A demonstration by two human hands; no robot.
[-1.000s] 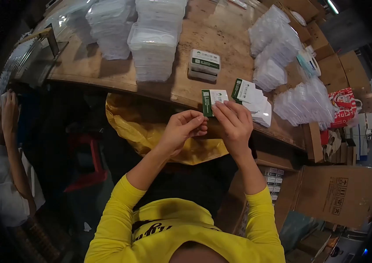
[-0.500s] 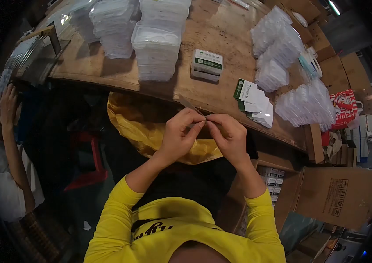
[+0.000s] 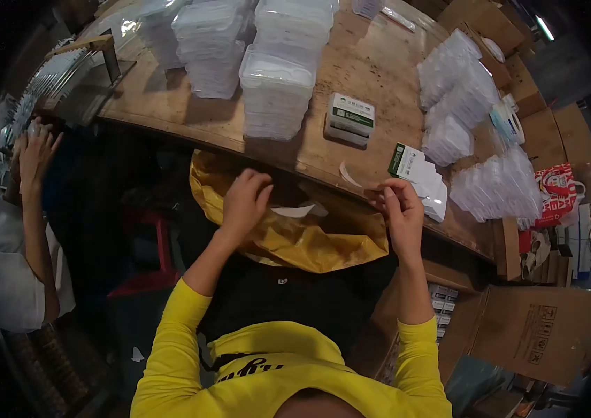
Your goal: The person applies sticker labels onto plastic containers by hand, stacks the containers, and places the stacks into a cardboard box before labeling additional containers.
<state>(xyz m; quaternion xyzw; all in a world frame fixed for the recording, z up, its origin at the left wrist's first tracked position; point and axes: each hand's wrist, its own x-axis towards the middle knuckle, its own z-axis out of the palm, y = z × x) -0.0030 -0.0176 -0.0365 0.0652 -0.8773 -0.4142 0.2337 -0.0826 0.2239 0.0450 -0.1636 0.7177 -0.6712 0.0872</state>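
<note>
My right hand [image 3: 401, 207] is at the table's front edge, its fingertips pinched on a thin, curved, pale strip [image 3: 348, 174] that sticks out to the left. My left hand [image 3: 245, 200] hangs over a yellow bag [image 3: 302, 245], thumb apart from its bent fingers, holding nothing. A white paper strip [image 3: 293, 211] is just right of that hand, over the bag's mouth and apart from the fingers. Beyond my right hand lies a fanned stack of white and green cards [image 3: 421, 174]. A clear plastic box with a green and white label [image 3: 351, 118] stands on the table.
Tall stacks of clear plastic boxes [image 3: 278, 87] stand on the wooden table [image 3: 372, 73]. More clear plastic pieces [image 3: 494, 184] lie to the right, near a red bag [image 3: 557, 191]. An open carton [image 3: 536, 324] is at lower right. Another person's hand [image 3: 36, 153] is at far left.
My hands, formerly pinched together, have parted: left hand leftward over the bag, right hand rightward to the table edge. The white paper strip now shows beside my left hand. The view has shifted slightly.
</note>
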